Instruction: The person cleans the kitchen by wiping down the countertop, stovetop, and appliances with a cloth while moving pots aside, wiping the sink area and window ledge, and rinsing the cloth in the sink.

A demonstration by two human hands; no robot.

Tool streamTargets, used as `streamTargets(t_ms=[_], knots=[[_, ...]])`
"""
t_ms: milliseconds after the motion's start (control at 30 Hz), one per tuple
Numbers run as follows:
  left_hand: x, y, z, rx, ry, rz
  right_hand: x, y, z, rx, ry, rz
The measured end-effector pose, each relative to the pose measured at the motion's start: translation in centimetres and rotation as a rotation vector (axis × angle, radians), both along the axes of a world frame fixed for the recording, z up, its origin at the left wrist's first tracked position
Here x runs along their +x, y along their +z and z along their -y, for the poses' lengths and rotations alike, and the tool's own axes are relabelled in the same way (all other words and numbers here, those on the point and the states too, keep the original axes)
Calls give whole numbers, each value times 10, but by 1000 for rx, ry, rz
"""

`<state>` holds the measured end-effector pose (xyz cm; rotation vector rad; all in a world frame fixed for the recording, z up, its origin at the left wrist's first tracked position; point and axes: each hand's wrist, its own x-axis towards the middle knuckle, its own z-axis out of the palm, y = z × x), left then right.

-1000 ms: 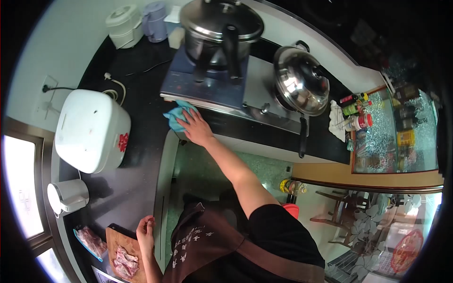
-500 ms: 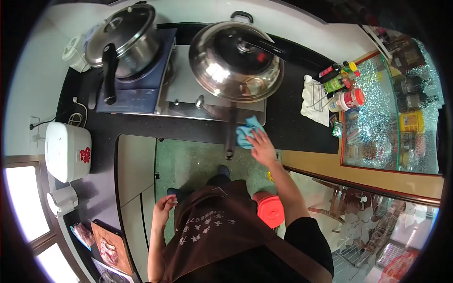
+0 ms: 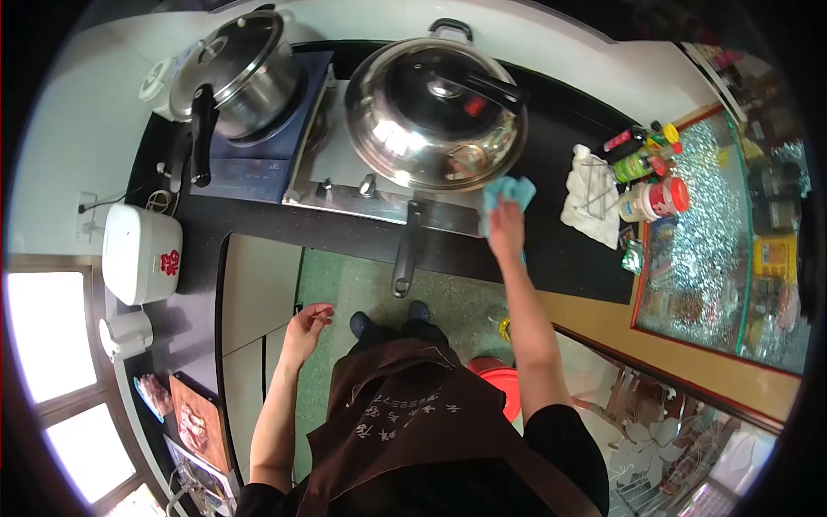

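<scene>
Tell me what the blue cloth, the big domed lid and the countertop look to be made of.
Blue cloth under the right hand: soft fabric, likely microfibre; it bunches and folds. Domed lid: polished metal, probably stainless steel, with mirror-like glare, and a dark, probably plastic knob. Countertop: black and glossy with faint sheen, possibly polished stone; the pictures leave it open.
</scene>
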<state>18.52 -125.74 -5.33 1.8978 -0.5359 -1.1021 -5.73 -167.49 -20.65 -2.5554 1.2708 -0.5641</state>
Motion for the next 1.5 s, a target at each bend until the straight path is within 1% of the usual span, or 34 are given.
streamTargets(t_ms=[67,167,267,333,367,467,533,567,667,700,800,833,900,933,1000,1067,1167,1200,1267,1300,1367,1400,1467,1500], knots=[[0,2,-2,11,-25,-5,45,23,-54,-180,-123,-106],[12,-11,-14,-27,-14,-31,72,29,-107,-169,-188,-191],[31,-30,-22,-17,-13,-19,108,29,-156,-80,29,-169],[47,-28,-16,33,-11,20,151,41,-189,73,143,-30],[56,-27,-14,20,-12,46,171,45,-197,106,201,-45],[95,-19,4,1,-55,163,216,24,-218,113,325,48],[120,-8,21,19,-112,269,245,26,-223,275,289,120],[133,-1,30,32,-140,307,258,28,-223,354,267,151],[165,-6,37,-32,-138,304,299,47,-209,543,88,595],[174,-11,36,-39,-158,298,311,66,-203,444,18,593],[193,-27,27,-62,-208,256,348,60,-179,147,-163,337],[195,-34,22,-68,-218,217,359,24,-168,195,-193,337],[197,-38,15,-76,-230,128,380,2,-133,93,-159,268],[199,-38,10,-63,-248,124,391,-5,-111,43,-139,236],[205,-41,-2,-34,-285,123,415,-15,-56,19,-158,148],[211,-35,-14,24,-277,127,444,-20,-10,-39,-287,193],[220,-37,-36,64,-247,117,486,-9,37,-20,-417,121],[225,-40,-42,73,-231,108,495,-11,41,-50,-322,134],[236,-47,-55,100,-194,9,506,-17,37,-95,-132,147],[238,-48,-57,111,-168,-44,507,-17,31,-48,-81,170],[242,-41,-41,-16,3,-285,497,-15,6,54,20,218],[247,-36,-29,-77,92,-401,489,-10,-7,118,11,242],[252,-5,6,-142,91,-453,466,-1,-37,247,-22,288],[250,5,20,-183,30,-448,453,-7,-53,233,-42,374]])
